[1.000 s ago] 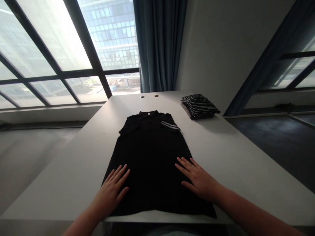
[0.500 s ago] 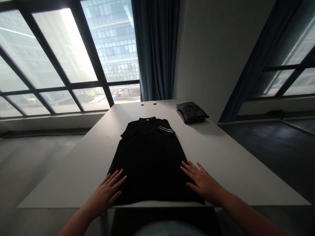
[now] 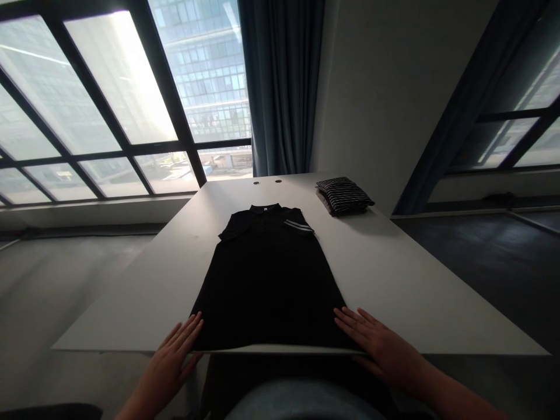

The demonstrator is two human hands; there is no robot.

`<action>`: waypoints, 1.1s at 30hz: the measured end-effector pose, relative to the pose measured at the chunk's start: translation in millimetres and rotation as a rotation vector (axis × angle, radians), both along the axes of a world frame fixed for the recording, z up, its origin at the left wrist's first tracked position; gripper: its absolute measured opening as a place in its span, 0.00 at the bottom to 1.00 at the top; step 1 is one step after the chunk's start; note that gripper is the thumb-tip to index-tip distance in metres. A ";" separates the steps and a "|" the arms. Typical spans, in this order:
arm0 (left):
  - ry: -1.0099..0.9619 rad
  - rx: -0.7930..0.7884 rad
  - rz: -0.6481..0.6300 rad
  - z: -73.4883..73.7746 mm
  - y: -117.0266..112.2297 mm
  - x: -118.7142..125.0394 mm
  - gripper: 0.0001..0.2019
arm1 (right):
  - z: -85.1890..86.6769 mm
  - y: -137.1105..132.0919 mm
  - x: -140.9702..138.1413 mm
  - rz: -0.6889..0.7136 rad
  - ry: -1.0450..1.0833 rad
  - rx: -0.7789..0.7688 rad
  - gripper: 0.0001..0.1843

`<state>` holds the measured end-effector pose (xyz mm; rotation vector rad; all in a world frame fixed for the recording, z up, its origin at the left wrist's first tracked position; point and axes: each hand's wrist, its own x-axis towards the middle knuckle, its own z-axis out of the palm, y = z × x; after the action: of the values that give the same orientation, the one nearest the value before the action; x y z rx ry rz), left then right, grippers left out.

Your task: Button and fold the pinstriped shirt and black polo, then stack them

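Observation:
A black short-sleeved polo shirt [image 3: 266,286] lies flat and face up on the white table [image 3: 394,291], collar away from me, with a striped band on one sleeve. Its hem reaches the table's near edge. My left hand [image 3: 172,364] is open, fingers spread, beside the hem's left corner at that edge. My right hand [image 3: 376,344] is also open, its fingertips on the shirt's lower right part. Neither hand holds anything.
A folded black-and-white striped garment [image 3: 343,195] lies at the table's far right. Two small round holes [image 3: 266,182] sit near the far edge. Large windows and a blue curtain [image 3: 280,87] stand beyond the table, with floor on both sides.
Both hands have slid toward me along the shirt, to its hem and the table's near edge. The view has shifted, so the table looks smaller. The shirt looks unmoved.

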<state>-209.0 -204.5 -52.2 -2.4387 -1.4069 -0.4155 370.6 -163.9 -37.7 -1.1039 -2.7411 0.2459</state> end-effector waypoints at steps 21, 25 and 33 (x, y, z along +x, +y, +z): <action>-0.102 0.041 0.096 -13.5 -18.1 -3.7 0.31 | -1.1 -13.6 7.4 0.006 0.045 0.123 0.36; -0.147 0.068 0.139 -19.5 -25.4 -9.1 0.31 | 0.9 -15.7 9.0 -0.001 0.017 0.107 0.34; -0.264 0.080 0.256 -12.7 -37.7 -2.6 0.22 | -3.3 -20.6 9.0 -0.049 0.008 0.142 0.31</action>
<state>-211.6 -242.3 -64.9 -2.1634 -1.7459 -0.7355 379.6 -184.5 -41.0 -1.1278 -2.6730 0.0474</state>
